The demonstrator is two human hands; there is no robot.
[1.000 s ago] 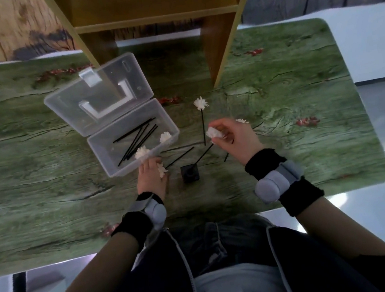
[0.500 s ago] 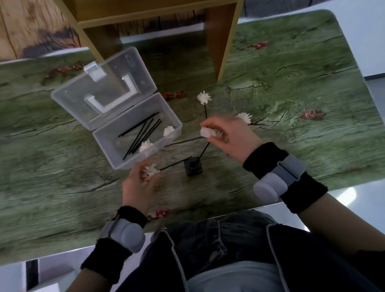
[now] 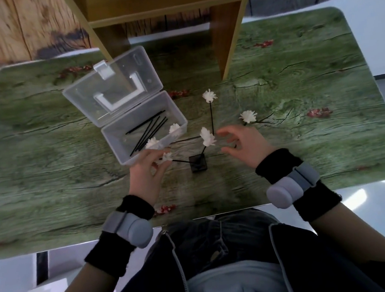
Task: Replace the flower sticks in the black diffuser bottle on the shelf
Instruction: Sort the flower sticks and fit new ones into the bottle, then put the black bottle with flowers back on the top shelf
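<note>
Square black diffuser bottle (image 3: 198,166), thin black sticks, fluffy white flowers (image 3: 207,136)

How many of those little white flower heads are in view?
6: two in the clear plastic box, one at the left hand, one above the black bottle, two farther back. More may be hidden.
</note>
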